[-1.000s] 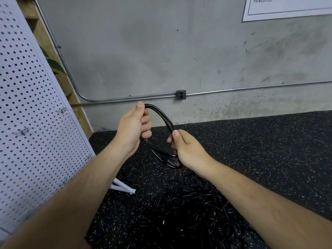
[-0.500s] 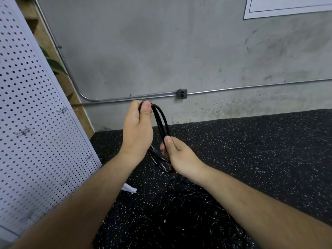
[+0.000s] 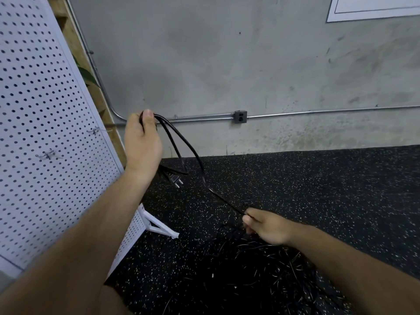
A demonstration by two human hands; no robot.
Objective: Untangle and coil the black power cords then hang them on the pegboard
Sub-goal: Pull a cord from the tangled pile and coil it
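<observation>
My left hand [image 3: 142, 142] is raised and grips the top of a partly coiled black power cord [image 3: 179, 142]. The cord's loops hang below that hand, and its plug [image 3: 175, 179] dangles near the wrist. One strand runs down to the right into my right hand [image 3: 264, 226], which pinches it low over a tangled pile of black cords [image 3: 247, 273] on the floor. The white pegboard [image 3: 45, 133] stands tilted at the left, with metal hooks [image 3: 46, 154] on it.
The floor is black speckled rubber [image 3: 318, 189]. A grey concrete wall behind carries a metal conduit [image 3: 318, 112] and an outlet box [image 3: 240, 116]. The pegboard's white foot [image 3: 159, 226] sticks out onto the floor. A wooden frame and a green leaf [image 3: 87, 75] show behind the board.
My right hand has slid down and to the right along the cord, away from the left hand, stretching a strand out. The left hand has stayed raised with the loops.
</observation>
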